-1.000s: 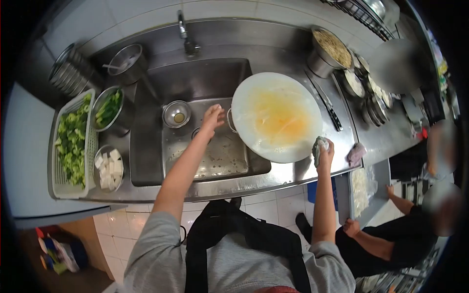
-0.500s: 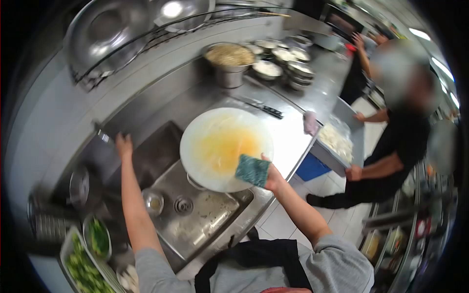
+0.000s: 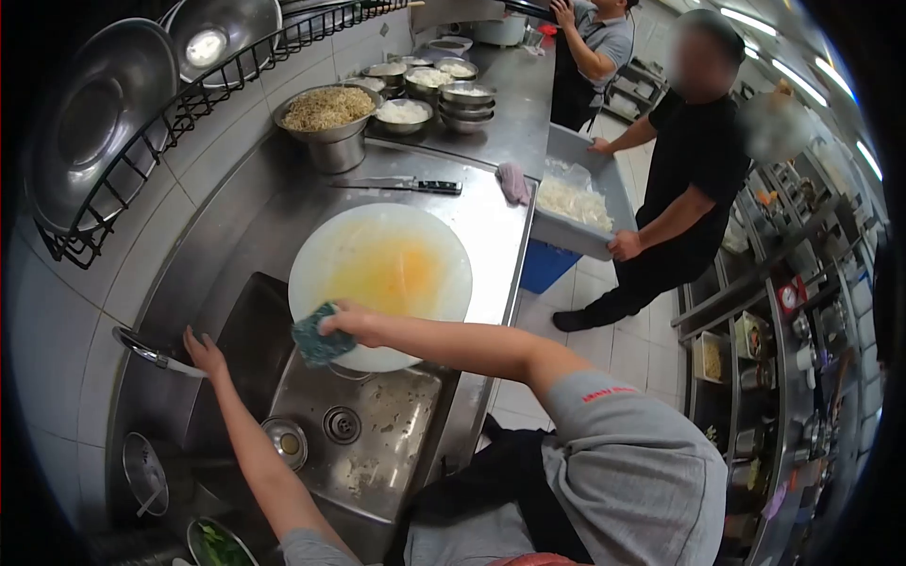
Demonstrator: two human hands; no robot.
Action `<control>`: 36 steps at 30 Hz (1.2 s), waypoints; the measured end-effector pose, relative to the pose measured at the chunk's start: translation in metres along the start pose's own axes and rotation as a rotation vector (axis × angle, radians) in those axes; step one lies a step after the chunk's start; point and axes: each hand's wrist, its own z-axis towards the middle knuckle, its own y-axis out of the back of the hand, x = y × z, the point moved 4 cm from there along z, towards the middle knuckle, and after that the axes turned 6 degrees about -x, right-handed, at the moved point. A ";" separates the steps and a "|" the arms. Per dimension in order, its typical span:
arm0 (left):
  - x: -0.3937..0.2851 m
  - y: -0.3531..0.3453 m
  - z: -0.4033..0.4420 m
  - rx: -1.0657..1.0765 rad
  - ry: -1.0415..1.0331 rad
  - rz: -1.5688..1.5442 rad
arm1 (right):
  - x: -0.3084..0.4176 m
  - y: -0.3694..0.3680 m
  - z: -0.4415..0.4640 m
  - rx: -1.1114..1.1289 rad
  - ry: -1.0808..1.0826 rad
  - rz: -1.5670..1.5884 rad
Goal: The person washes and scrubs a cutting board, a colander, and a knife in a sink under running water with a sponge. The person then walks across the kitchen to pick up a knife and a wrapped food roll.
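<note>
My right hand [image 3: 353, 322] grips a green scouring pad [image 3: 321, 341] above the near-left rim of a round white cutting board [image 3: 382, 226]. The board has a yellow-orange stain across its middle and overhangs the steel sink [image 3: 349, 476]. Beside the faucet [image 3: 156, 351], my left hand [image 3: 203, 355] has its fingers stretched out and apart. Whether it touches the spout I cannot tell. Behind the board lies a knife [image 3: 401, 184] with a black handle. A small metal bowl [image 3: 285, 443] sits in the sink near the drain.
At the back stand a bowl of brown shredded food [image 3: 328, 108] and several bowls of white food [image 3: 404, 112]. A purple cloth [image 3: 513, 183] lies at the counter's edge. On the right, a person in black [image 3: 689, 170] holds a grey bin [image 3: 618, 179]. Another person works behind.
My right hand has carried the scouring pad left, from the board's right side to its near-left rim. My left hand's fingers have spread by the faucet. The view has turned right.
</note>
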 end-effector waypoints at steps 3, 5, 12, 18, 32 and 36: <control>-0.028 0.012 -0.025 -0.052 -0.097 0.035 | -0.019 -0.035 0.043 -0.225 0.025 -0.089; -0.025 0.005 -0.043 0.263 0.119 0.114 | -0.018 -0.061 0.053 -0.372 0.221 -0.284; -0.039 0.027 -0.103 0.352 1.399 -1.446 | -0.068 -0.164 0.101 -0.265 0.378 -0.693; -0.039 0.085 -0.120 -0.057 1.491 -1.234 | -0.068 -0.214 0.114 0.172 0.185 -0.869; -0.065 0.055 -0.126 -0.186 1.463 -1.572 | -0.016 -0.227 0.089 0.315 0.318 -1.348; 0.029 0.006 -0.136 0.164 0.651 -1.015 | -0.026 -0.219 0.084 0.195 0.407 -1.187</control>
